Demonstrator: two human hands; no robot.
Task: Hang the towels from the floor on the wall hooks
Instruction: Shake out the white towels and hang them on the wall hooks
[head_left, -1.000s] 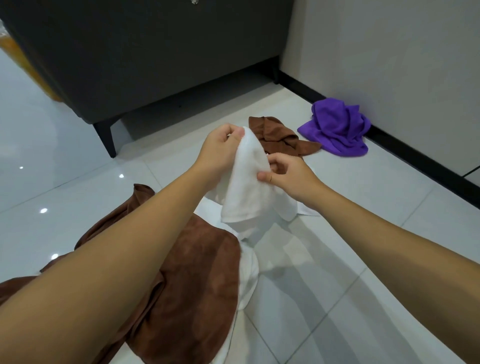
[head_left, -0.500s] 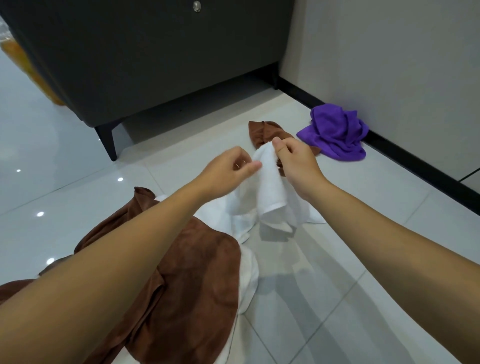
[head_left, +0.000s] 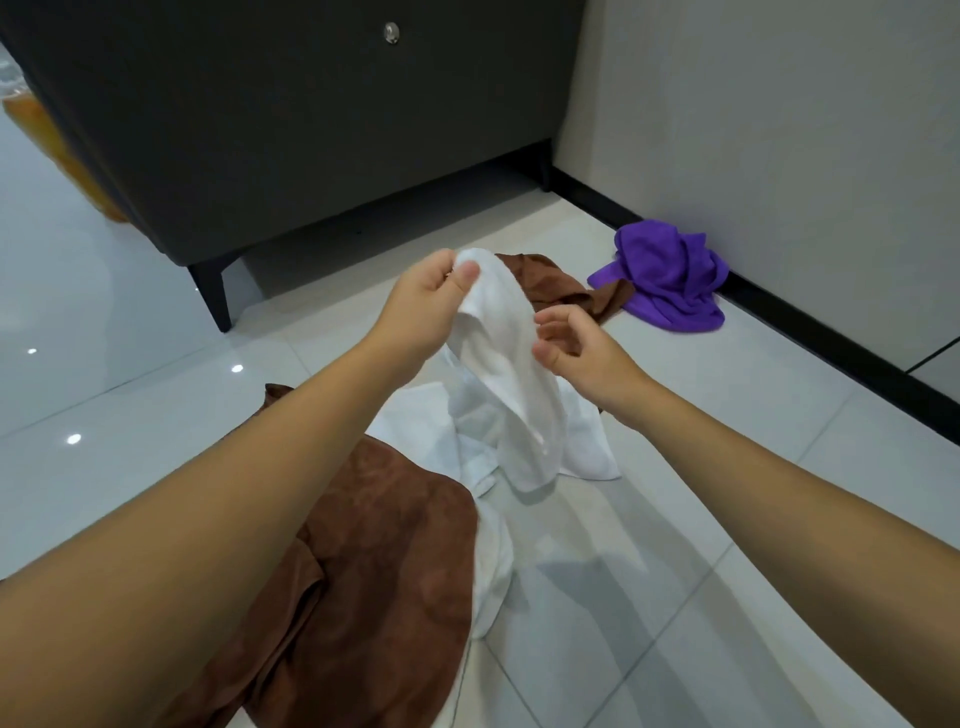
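My left hand (head_left: 426, 306) pinches the top corner of a white towel (head_left: 504, 374) and holds it up; the lower part still trails on the tiled floor. My right hand (head_left: 582, 348) hovers at the towel's right edge with loosely curled fingers, gripping nothing. A large brown towel (head_left: 374, 545) lies on the floor under my left forearm, with white cloth (head_left: 493, 571) showing along its right edge. A smaller brown towel (head_left: 550, 286) lies behind my hands. A purple towel (head_left: 670, 275) is crumpled against the wall. No wall hooks are in view.
A dark grey cabinet (head_left: 311, 130) on short legs stands at the back. The light wall on the right ends in a black skirting board (head_left: 831, 348). Something orange (head_left: 57, 150) sits left of the cabinet. Glossy white tiles cover the floor.
My left hand has lifted the towel's corner higher and to the left. My right hand has let go of the top and dropped down beside the towel.
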